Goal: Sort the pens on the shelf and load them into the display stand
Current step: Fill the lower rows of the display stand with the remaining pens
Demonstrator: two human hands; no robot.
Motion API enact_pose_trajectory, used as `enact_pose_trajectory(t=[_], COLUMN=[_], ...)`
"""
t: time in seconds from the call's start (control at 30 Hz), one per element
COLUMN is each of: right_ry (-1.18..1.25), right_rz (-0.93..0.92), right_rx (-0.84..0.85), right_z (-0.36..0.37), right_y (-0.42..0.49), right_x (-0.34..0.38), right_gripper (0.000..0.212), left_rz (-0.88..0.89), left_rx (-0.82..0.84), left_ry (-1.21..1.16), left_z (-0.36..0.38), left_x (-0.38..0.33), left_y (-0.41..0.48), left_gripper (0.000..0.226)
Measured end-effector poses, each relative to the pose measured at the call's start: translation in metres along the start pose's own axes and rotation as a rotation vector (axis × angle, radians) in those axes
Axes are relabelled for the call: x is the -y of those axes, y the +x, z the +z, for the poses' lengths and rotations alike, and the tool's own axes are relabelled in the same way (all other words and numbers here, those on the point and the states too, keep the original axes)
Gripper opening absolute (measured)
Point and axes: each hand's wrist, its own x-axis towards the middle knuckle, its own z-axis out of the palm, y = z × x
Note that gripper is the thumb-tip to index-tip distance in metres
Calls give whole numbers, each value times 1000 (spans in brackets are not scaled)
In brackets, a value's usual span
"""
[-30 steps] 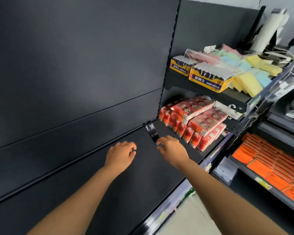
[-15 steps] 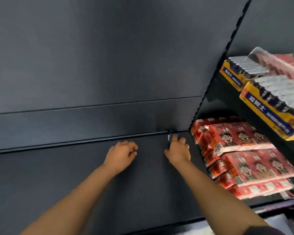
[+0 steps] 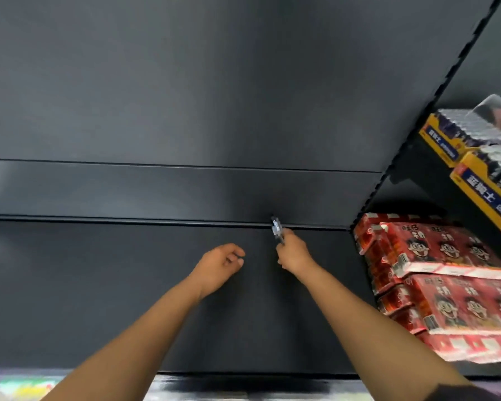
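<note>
My right hand (image 3: 294, 253) grips a dark pen (image 3: 277, 229) with a white label; its tip points up at the seam where the black shelf (image 3: 128, 299) meets the back panel. My left hand (image 3: 222, 263) hovers over the shelf a little to the left, fingers curled; something small and dark may sit between its fingertips, but I cannot make it out. No display stand is in sight.
Red snack packs (image 3: 446, 273) are stacked on the neighbouring shelf to the right. Yellow and blue battery boxes (image 3: 475, 157) sit on the shelf above them. A perforated upright (image 3: 417, 120) divides the two bays. The shelf's front edge (image 3: 243, 377) runs along the bottom.
The view swung left and closer to the black shelf. My right hand moved back to the rear seam with the pen now standing more upright. My left hand stayed beside it.
</note>
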Motion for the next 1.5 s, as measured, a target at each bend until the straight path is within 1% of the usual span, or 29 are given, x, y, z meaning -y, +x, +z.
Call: enact_pose_trajectory(t=[0.1,0.17,0.23,0.3,0.33,0.4,0.5,0.6,0.67,0.77,0.9,1.0,1.13,1.17,1.27,1.33,1.5], right_ry=[75,105,95,28,-18,-93,-192,-264,-289,-187,-39,70,195,225,306,300,242], right_rz=[-146,-228,-321,-432,-488,-571,-685,-806,-879,-930,-940,-905,-916,-920,-891,-912,-1100], right_rx=[71,106,135,160,182,233,313,335,334,392,534,623,611,615,652,652,527], right_z=[24,47,75,113,135,172,230,277,304,338,379,408,430,435,449,461,484], right_y=[-25,-46,-71,-102,-118,-143,-180,-206,-219,-232,-245,-243,-230,-226,-216,-212,-202], right_x=[46,81,114,149,167,197,244,282,307,342,386,417,459,472,507,525,567], right_gripper=[39,40,41,39,39,41,39,28,25,29,38,35,6,4,14,9,7], left_rz=[-115,-250,-340,-349,-337,-324,-293,-275,-236,-182,-161,-178,-232,-239,-247,-245,-258], left_rx=[-67,-95,-77,-68,-88,-172,-348,-525,-665,-813,-918,-967,-1009,-1022,-1086,-1142,-1328], left_ry=[-340,-588,-817,-1009,-1096,-1231,-1313,-1289,-1243,-1152,-1004,-921,-793,-767,-671,-646,-733], left_z=[-24,-45,-67,-95,-112,-140,-186,-222,-244,-272,-305,-331,-370,-382,-414,-431,-472], left_x=[0,8,21,41,53,74,123,165,189,219,248,266,286,289,297,303,324], left_y=[-24,-44,-66,-95,-111,-136,-181,-227,-256,-289,-319,-328,-328,-326,-322,-319,-314], left_gripper=[17,26,37,42,42,40,36,30,25,24,22,22,14,13,17,20,17])
